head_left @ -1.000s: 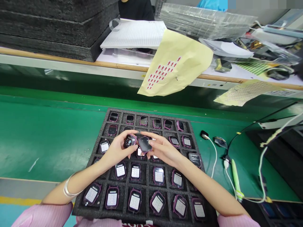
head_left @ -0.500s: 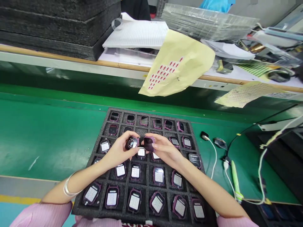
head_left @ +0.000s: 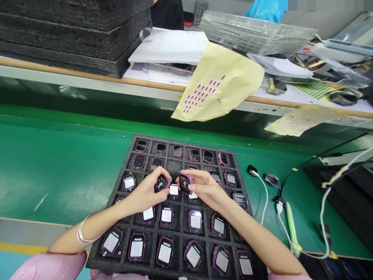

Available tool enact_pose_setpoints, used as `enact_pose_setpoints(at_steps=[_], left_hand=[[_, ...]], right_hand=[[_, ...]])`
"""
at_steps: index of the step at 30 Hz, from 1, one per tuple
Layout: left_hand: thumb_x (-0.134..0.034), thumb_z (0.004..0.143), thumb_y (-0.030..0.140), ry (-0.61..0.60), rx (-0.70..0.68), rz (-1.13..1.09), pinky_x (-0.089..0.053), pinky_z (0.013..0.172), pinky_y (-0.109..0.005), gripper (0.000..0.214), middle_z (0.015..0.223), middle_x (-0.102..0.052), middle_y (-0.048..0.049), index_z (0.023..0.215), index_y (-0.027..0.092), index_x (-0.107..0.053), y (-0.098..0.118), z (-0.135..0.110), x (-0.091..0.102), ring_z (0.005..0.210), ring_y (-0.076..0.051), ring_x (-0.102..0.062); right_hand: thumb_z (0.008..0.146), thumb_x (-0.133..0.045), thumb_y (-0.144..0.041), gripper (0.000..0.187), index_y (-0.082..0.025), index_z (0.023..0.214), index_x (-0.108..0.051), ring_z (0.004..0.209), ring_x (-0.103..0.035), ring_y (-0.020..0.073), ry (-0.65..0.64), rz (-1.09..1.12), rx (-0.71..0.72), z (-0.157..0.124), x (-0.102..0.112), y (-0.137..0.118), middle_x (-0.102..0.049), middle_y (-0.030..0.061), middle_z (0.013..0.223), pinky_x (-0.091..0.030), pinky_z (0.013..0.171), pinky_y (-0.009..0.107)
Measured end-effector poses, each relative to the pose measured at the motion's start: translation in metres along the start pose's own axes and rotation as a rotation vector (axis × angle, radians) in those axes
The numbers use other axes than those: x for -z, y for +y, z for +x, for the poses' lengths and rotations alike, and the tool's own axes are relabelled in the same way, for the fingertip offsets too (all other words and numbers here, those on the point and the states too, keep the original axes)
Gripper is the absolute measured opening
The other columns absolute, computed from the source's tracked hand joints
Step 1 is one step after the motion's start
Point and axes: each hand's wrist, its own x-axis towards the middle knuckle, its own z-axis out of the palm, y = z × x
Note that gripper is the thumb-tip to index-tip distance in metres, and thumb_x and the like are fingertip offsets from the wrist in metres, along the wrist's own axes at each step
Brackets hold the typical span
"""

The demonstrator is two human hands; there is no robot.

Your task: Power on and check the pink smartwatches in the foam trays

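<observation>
Taking the tray's middle as the clock's centre, I see a stack of black foam trays (head_left: 67,37) on the shelf (head_left: 87,76) at eleven o'clock. The person's left hand (head_left: 149,187), toward ten, grips a purple-cased smartwatch (head_left: 161,183), thumb and fingers closed on its edges, its dark dial lit. Beneath spreads the compartmented foam tray (head_left: 174,165), lined with similar watches, many showing white screens. Toward two, the right hand (head_left: 208,190) pinches a second purple smartwatch (head_left: 184,182), also lit, near the first but apart. A yellow arrow-sticker sheet (head_left: 233,77) hangs at one o'clock; a white cable (head_left: 265,198) lies at three.
</observation>
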Motion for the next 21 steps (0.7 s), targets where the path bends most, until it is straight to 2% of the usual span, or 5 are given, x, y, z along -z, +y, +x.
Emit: enact_pose_setpoints(at_steps=[10,17,21], left_hand=[[-0.049,0.075,0.012,0.021,0.011,-0.001,-0.038,0.078,-0.03,0.018,0.084,-0.049,0.0,0.09,0.02,-0.045,0.0002,0.0003,0.0012,0.082,-0.017,-0.048],[-0.05,0.076,0.011,0.039,-0.018,-0.048,-0.038,0.07,-0.027,0.018,0.081,-0.047,0.0012,0.09,0.02,-0.046,0.0019,-0.0005,0.0044,0.076,-0.015,-0.048],[-0.052,0.076,0.011,0.051,-0.032,-0.044,-0.037,0.07,-0.026,0.017,0.082,-0.047,0.0008,0.09,0.02,-0.046,0.0017,-0.0007,0.0042,0.077,-0.015,-0.047]], right_hand=[[0.069,-0.077,-0.019,0.038,-0.023,0.106,-0.07,0.093,-0.066,0.0201,0.018,-0.059,-0.007,-0.0027,-0.0039,-0.007,-0.072,0.0055,0.099,-0.047,0.086,0.033],[0.068,-0.077,-0.018,0.038,-0.022,0.105,-0.071,0.088,-0.067,0.0205,0.015,-0.085,0.004,-0.0041,-0.0066,-0.0097,-0.073,0.0059,0.095,-0.048,0.085,0.035],[0.069,-0.077,-0.016,0.037,-0.022,0.105,-0.071,0.088,-0.066,0.0184,0.003,-0.097,0.004,-0.0042,-0.0084,-0.0096,-0.073,0.0048,0.095,-0.048,0.082,0.03]])
